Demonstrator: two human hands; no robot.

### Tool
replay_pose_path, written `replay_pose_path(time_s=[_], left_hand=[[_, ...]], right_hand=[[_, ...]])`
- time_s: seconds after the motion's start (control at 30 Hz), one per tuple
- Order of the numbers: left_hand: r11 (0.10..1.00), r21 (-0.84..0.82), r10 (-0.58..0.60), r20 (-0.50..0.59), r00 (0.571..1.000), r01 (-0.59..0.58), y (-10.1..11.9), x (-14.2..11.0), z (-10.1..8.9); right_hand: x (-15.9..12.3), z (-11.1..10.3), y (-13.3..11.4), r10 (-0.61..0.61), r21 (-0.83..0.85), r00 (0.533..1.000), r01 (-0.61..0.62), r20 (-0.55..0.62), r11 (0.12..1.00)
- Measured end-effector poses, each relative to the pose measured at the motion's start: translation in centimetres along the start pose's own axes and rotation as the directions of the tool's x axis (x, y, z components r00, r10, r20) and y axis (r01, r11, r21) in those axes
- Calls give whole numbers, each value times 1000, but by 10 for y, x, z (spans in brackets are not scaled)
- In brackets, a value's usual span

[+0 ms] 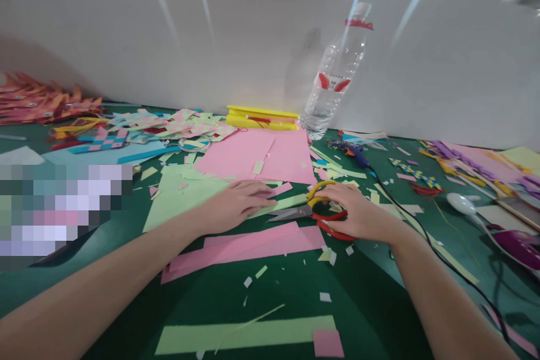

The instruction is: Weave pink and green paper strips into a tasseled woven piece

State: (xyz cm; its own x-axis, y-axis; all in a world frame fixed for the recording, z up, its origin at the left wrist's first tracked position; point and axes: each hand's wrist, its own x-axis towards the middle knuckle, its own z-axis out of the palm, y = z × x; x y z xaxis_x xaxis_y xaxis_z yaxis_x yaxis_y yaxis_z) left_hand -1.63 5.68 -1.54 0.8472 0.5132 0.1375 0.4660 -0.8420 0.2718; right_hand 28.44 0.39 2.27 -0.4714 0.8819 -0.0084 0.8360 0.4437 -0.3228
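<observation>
My right hand grips a pair of scissors by its yellow and red handles. The handles are spread a little, and the blades point left toward my other hand. My left hand is closed over the left end of a narrow light green paper strip, which stretches right just above the blades. Under the left fingers the end of the strip is hidden. Closer to me lie overlapping pink paper strips. A light green sheet is partly covered by my left hand, and a pink sheet lies beyond it.
A water bottle leans against the white wall. Behind the sheets is a yellow folded piece. A blue glue gun trails a black cord at right. Paper scraps litter the green table. A green strip lies in front.
</observation>
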Motion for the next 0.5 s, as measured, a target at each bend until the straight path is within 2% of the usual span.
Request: replay_pose_path(time_s=[0.23,0.5], left_hand=[[1000,6,12,-14,1000,-12,1,0,-1],[1000,-4,-9,-9,1000,9,0,1,-1]], right_hand=[[3,3,-12,-25,-11,1000,25,-19,1000],[3,5,-11,-41,-8,999,41,3,999]])
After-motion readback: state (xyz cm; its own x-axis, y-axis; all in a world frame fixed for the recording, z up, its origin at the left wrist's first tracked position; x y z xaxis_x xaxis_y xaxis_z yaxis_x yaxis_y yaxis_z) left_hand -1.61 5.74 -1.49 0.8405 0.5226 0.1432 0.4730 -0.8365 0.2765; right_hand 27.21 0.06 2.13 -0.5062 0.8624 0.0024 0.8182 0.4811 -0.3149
